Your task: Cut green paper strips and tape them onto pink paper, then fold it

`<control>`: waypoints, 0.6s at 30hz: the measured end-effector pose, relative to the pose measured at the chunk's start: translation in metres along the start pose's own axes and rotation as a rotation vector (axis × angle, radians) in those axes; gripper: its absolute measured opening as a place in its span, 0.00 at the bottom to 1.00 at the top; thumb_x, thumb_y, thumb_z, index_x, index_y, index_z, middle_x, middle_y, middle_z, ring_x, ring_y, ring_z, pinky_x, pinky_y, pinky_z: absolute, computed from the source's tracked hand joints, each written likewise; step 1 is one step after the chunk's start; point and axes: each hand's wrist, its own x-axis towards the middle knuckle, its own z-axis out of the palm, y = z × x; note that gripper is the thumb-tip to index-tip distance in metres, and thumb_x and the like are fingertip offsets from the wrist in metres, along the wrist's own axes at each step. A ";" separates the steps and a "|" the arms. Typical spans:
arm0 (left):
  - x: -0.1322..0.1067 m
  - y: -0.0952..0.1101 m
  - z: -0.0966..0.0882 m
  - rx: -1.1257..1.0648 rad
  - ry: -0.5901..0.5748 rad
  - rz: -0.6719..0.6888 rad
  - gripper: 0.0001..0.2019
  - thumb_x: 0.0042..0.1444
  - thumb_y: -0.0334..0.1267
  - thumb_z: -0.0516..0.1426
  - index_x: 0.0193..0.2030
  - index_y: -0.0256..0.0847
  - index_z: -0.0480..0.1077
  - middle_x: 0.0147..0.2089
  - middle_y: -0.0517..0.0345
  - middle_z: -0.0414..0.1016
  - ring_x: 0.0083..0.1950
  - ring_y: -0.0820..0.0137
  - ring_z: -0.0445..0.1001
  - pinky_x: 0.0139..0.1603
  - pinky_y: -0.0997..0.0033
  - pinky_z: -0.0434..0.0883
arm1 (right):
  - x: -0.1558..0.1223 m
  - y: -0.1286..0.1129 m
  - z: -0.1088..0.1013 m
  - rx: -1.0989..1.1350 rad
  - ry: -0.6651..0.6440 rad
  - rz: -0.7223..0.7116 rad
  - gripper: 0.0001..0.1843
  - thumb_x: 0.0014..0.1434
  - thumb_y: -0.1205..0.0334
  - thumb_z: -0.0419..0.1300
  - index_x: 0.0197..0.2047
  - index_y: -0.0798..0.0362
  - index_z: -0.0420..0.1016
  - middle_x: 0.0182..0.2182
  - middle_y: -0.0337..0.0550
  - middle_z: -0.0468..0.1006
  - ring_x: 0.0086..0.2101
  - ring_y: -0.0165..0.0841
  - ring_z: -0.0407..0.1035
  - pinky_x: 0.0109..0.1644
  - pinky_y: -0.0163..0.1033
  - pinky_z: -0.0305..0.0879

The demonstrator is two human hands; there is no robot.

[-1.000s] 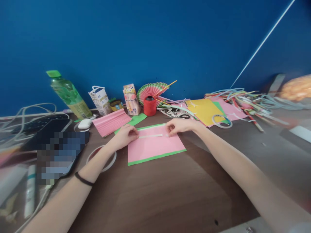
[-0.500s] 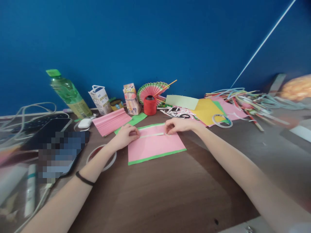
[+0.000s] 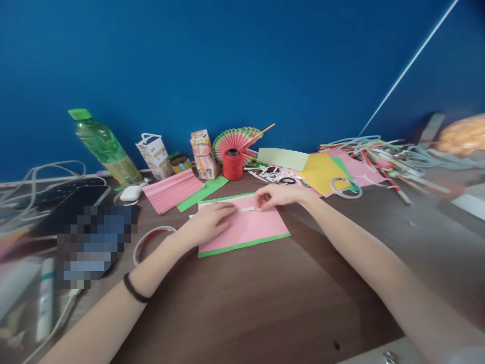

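A sheet of pink paper [image 3: 246, 226] with green edges lies flat on the desk in front of me. Across its upper part runs a narrow white strip of tape [image 3: 248, 209], whose left end sticks out past the paper. My left hand [image 3: 206, 222] rests on the strip and paper, fingers stretched out and holding nothing. At the strip's right end my right hand [image 3: 271, 197] is closed in a pinch, with a small white bit at its fingertips that looks like the tape's end. A roll of tape [image 3: 141, 245] lies beside my left forearm.
Pleated pink paper [image 3: 174, 189], a green sheet [image 3: 204, 193], a red thread spool [image 3: 232, 166] and a paper fan [image 3: 235, 139] stand or lie behind. Scissors [image 3: 286, 180], yellow paper [image 3: 322, 174] and another tape roll [image 3: 345, 187] sit right. Left are a phone [image 3: 98, 247] and bottle [image 3: 104, 146].
My left hand has moved right along the strip and flattened from a pinch at its left side. The strip's left end now shows beyond the paper. My right hand has stayed in place.
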 end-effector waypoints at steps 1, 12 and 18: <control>0.000 0.002 0.002 0.017 -0.016 -0.001 0.20 0.57 0.38 0.48 0.56 0.40 0.64 0.59 0.52 0.64 0.59 0.65 0.61 0.60 0.63 0.57 | 0.000 -0.001 0.000 -0.004 0.007 0.012 0.08 0.48 0.61 0.59 0.33 0.55 0.71 0.26 0.37 0.68 0.27 0.27 0.61 0.30 0.32 0.57; -0.001 -0.001 0.007 0.081 -0.071 -0.035 0.24 0.58 0.43 0.46 0.60 0.39 0.58 0.65 0.50 0.55 0.65 0.62 0.53 0.64 0.60 0.51 | 0.003 0.006 0.004 -0.007 0.191 0.051 0.10 0.50 0.61 0.58 0.36 0.55 0.68 0.26 0.37 0.66 0.27 0.28 0.60 0.30 0.32 0.57; -0.003 0.000 0.009 0.026 -0.063 -0.023 0.25 0.57 0.45 0.49 0.61 0.40 0.58 0.65 0.51 0.55 0.65 0.63 0.52 0.64 0.61 0.51 | 0.005 0.015 0.007 -0.062 0.312 0.061 0.24 0.49 0.62 0.60 0.50 0.56 0.64 0.46 0.50 0.67 0.39 0.33 0.65 0.40 0.37 0.63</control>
